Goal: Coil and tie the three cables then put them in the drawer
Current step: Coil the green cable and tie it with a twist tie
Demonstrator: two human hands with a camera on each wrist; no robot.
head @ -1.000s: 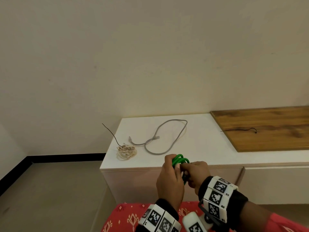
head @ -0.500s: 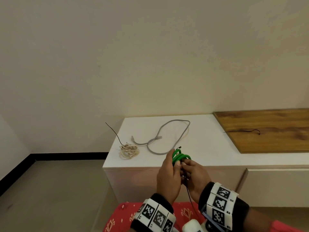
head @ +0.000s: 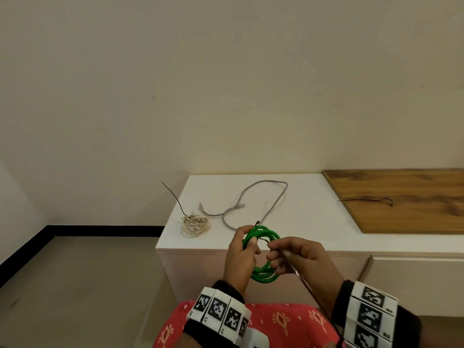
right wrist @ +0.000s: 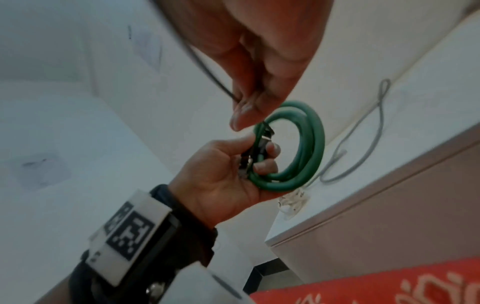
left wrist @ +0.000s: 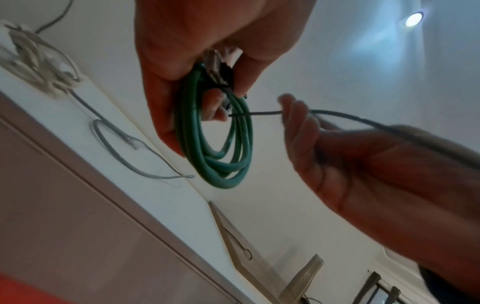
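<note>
My left hand (head: 244, 249) grips a coiled green cable (head: 266, 273) (left wrist: 221, 142) (right wrist: 301, 148) by one side, its plugs under the fingers, in front of the white cabinet (head: 308, 237). My right hand (head: 288, 252) pinches a thin dark tie wire (left wrist: 262, 113) (right wrist: 207, 72) that runs through the coil. A cream cable (head: 195, 223), coiled and tied, lies at the cabinet's left edge, with a wire end sticking up. A grey cable (head: 261, 199) lies loose on the top.
A wooden board (head: 406, 199) covers the cabinet's right part, with another thin dark wire (head: 366, 200) on it. Drawer fronts (head: 411, 285) run below the top edge. Bare floor (head: 80, 285) lies to the left. A red patterned garment (head: 271, 325) fills the bottom of the head view.
My hands have drawn apart: the right hand pulled the tie wire out to the right through the green coil, and more of the coil now shows below the left hand.
</note>
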